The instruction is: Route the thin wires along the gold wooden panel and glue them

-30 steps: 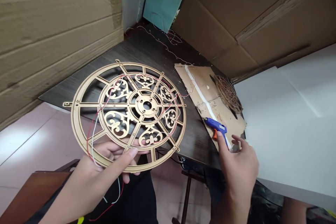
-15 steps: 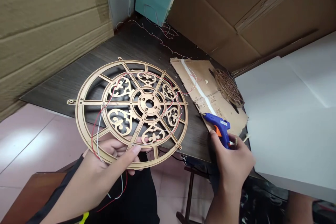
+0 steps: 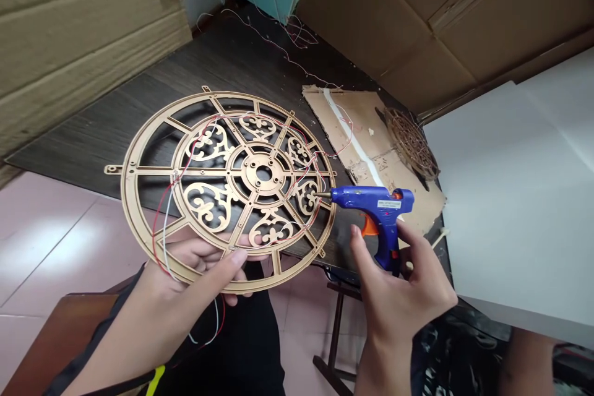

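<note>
Openwork wheel [image 3: 251, 174], round and pale gold, bears thin red and white wires [image 3: 166, 218]; the left grip [image 3: 208, 284] holds its near side. Right of the wheel, the right grip [image 3: 403, 297] holds a blue plastic glue gun [image 3: 378, 199], nozzle [image 3: 325, 195] overlapping the wheel, contact unclear. Beyond the wheel's right side, a brown cardboard sheet [image 3: 385, 164] lies on the dark table [image 3: 93, 124].

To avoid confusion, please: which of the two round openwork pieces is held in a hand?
The pale golden frame, gripped by the left hand; the darker brown lattice lies untouched at the right edge of the cardboard.
</note>
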The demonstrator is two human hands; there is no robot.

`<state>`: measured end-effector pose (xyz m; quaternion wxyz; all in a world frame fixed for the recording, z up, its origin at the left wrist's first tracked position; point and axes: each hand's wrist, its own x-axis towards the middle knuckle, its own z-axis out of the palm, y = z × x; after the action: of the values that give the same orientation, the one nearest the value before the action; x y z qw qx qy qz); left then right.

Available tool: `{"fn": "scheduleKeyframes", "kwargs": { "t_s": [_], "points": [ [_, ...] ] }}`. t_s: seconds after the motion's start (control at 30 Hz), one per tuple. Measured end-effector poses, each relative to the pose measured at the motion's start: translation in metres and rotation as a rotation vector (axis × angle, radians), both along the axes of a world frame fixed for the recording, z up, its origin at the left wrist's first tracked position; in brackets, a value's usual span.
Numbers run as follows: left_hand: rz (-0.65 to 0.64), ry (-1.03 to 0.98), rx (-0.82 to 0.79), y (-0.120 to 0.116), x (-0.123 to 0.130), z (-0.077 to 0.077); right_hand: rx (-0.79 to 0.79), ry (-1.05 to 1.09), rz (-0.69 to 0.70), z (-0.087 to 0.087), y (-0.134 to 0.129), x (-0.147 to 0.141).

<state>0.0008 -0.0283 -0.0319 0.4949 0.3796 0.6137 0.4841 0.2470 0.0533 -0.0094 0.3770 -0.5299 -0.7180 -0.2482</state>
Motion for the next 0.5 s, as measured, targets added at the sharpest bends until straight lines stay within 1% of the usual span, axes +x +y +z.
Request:
{"fn": "scheduleKeyframes", "kwargs": {
  "t_s": [0.17,0.33,0.4,0.5],
  "points": [
    [-0.01,-0.098,-0.031,-0.006,0.001,-0.009,-0.037,-0.019,0.077,0.002,-0.002,-0.01],
    [0.042,-0.198,-0.084,-0.011,0.002,-0.019,-0.073,-0.008,0.094,0.002,-0.008,-0.015],
    [0.044,-0.19,-0.091,-0.012,0.002,-0.02,-0.073,-0.007,0.093,0.003,-0.01,-0.016],
    [0.034,-0.189,-0.09,-0.012,0.002,-0.018,-0.068,-0.014,0.109,0.003,-0.01,-0.018]
  ]
}}
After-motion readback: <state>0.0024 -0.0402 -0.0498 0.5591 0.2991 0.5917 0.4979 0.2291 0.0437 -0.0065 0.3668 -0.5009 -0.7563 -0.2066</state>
